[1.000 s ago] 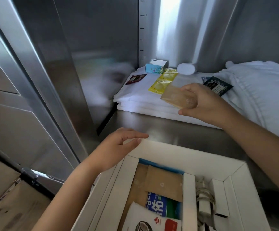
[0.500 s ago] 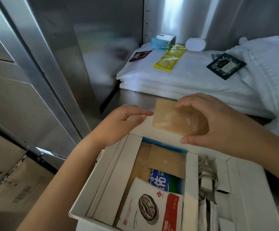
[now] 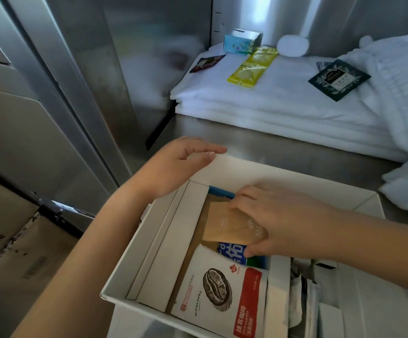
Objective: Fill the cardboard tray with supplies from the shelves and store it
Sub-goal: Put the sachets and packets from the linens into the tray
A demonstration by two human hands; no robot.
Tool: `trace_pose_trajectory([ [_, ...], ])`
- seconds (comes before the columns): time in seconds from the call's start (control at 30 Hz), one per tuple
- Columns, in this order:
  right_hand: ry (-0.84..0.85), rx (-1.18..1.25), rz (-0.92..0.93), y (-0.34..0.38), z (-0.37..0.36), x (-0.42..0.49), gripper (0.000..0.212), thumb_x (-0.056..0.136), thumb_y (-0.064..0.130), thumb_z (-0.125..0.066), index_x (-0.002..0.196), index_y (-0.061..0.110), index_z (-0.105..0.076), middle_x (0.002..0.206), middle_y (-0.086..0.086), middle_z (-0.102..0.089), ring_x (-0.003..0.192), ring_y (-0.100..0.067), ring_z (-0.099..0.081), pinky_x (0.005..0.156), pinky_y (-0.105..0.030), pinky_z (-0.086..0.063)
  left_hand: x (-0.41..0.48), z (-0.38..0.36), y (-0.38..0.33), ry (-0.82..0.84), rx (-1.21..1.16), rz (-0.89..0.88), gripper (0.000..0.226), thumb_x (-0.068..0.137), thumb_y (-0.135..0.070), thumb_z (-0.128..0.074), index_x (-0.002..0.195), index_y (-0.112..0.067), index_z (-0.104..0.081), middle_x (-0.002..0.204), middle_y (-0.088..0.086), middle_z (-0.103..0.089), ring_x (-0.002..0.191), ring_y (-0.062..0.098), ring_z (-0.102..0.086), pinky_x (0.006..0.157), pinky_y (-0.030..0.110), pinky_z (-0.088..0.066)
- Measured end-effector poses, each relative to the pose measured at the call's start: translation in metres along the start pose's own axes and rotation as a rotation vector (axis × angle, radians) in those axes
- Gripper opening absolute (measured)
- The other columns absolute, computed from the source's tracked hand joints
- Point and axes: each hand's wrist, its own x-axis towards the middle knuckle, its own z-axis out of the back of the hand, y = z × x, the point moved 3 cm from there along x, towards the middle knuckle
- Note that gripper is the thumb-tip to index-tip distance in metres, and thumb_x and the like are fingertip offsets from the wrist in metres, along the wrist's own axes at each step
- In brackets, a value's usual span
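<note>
The white cardboard tray (image 3: 266,172) fills the lower middle, its far edge on the steel shelf. My left hand (image 3: 173,164) holds the tray's far left corner, fingers over the rim. My right hand (image 3: 278,220) is inside the tray, pinching a brown paper sachet (image 3: 225,224) that lies on other brown packets. Below it sit a blue and white packet (image 3: 229,252) and a white and red coffee sachet (image 3: 225,298). On the folded white towels (image 3: 283,113) lie a yellow sachet (image 3: 251,67), a dark green tea sachet (image 3: 338,79) and a dark red sachet (image 3: 206,63).
A teal tissue box (image 3: 242,42) and a white round object (image 3: 293,46) stand at the shelf's back. A white robe (image 3: 402,93) is heaped at right. Steel cabinet walls (image 3: 76,69) close in at left and behind. Cardboard boxes (image 3: 15,252) lie lower left.
My right hand has carried the brown sachet from the towels down into the tray's middle compartment. My left hand has stayed on the tray's corner. The view tilted down.
</note>
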Motion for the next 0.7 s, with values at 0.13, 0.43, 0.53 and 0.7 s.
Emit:
trace_pose_trajectory([
  [0.13,0.028,-0.029,-0.025,0.003,-0.009,0.007,0.073,0.076,0.065,-0.059,0.135,0.028,-0.034,0.13,0.008,-0.039,0.115,-0.011,-0.04,0.095,-0.029,-0.041,-0.001,0.0,-0.001,0.0,-0.002,-0.007,0.025,0.098,-0.024,-0.051,0.117,-0.03,-0.066,0.107,-0.002,-0.066,0.103,0.0,-0.056,0.091,0.013,-0.04],
  [0.43,0.14,0.002,-0.001,0.004,-0.022,0.009,0.075,0.078,0.067,-0.056,0.138,0.029,-0.031,0.137,0.008,-0.033,0.117,-0.012,-0.04,0.095,-0.033,-0.044,-0.001,-0.001,0.0,-0.009,-0.034,-0.002,0.024,0.098,-0.024,-0.052,0.115,-0.031,-0.067,0.104,-0.006,-0.066,0.1,-0.003,-0.057,0.086,0.007,-0.039],
  [0.53,0.098,0.01,0.017,0.002,-0.021,0.009,0.06,0.086,0.053,-0.056,0.137,0.032,-0.032,0.136,0.009,-0.034,0.117,-0.011,-0.041,0.095,-0.032,-0.043,-0.001,-0.001,0.0,-0.013,-0.048,0.006,0.024,0.098,-0.023,-0.052,0.113,-0.034,-0.067,0.106,-0.006,-0.066,0.101,-0.004,-0.056,0.087,0.007,-0.039],
  [0.7,0.086,0.018,0.028,-0.003,-0.024,0.009,0.055,0.087,0.035,-0.06,0.135,0.033,-0.033,0.135,0.01,-0.032,0.116,-0.011,-0.04,0.092,-0.029,-0.043,-0.002,0.0,-0.002,-0.008,-0.036,0.006,0.024,0.098,-0.024,-0.051,0.114,-0.032,-0.067,0.106,-0.006,-0.065,0.1,-0.004,-0.057,0.086,0.007,-0.04],
])
